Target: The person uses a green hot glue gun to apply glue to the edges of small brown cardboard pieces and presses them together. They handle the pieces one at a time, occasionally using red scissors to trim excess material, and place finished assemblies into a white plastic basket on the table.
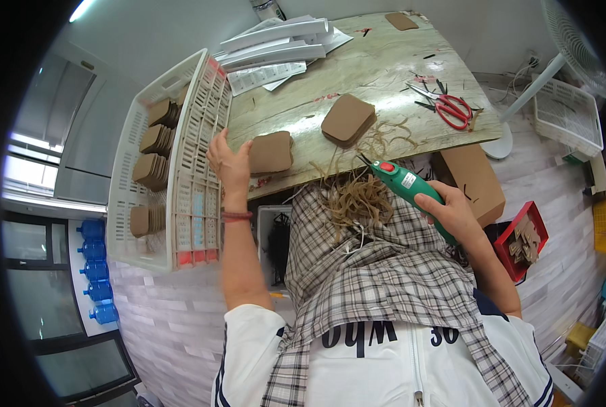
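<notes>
My right hand [452,209] is wrapped round a green handheld electric tool [411,184] with a red button and a narrow dark tip. The tip points toward the table's near edge, over a heap of thin brown trimmed strips [360,200] on my checked apron. At the left, my left hand [229,163] has its fingers apart, between the white crate and a stack of brown rounded pieces [271,152]. Its thumb is close to the stack's left edge; whether it touches is unclear. A second stack of brown pieces [347,120] lies farther right, with loose strips beside it.
The white plastic crate [211,122] on the left holds several rows of brown pieces. Red-handled scissors [452,110] lie at the table's right, papers [276,51] at the back. A cardboard box [476,180], a red bin [523,241] and a fan stand right.
</notes>
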`<action>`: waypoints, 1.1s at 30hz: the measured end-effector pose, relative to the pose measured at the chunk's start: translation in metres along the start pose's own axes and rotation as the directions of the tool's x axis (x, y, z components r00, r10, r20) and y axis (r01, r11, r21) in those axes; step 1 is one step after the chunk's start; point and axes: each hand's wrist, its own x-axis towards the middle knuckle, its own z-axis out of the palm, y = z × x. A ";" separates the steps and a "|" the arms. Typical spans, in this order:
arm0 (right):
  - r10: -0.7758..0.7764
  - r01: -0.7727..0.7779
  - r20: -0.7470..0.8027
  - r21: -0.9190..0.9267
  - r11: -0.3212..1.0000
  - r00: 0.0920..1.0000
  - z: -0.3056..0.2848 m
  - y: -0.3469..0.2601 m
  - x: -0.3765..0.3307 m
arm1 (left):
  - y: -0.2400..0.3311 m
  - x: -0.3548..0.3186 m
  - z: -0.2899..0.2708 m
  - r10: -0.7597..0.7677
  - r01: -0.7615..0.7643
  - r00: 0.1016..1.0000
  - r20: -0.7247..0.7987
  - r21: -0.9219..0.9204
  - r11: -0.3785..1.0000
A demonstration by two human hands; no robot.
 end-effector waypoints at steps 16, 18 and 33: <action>0.022 -0.022 -0.193 0.004 1.000 0.981 -0.015 0.025 -0.003 | 0.131 -0.044 0.119 0.214 -0.167 0.961 0.175 -0.249 0.954; 0.018 -0.021 -0.188 -0.014 1.000 0.982 -0.015 0.019 0.000 | 0.133 -0.043 0.109 0.155 -0.067 0.954 0.258 -0.320 0.945; -0.102 0.120 -0.273 0.052 0.991 0.957 0.013 -0.025 0.020 | 0.178 -0.056 0.072 -0.105 0.366 0.786 0.610 -0.595 -0.715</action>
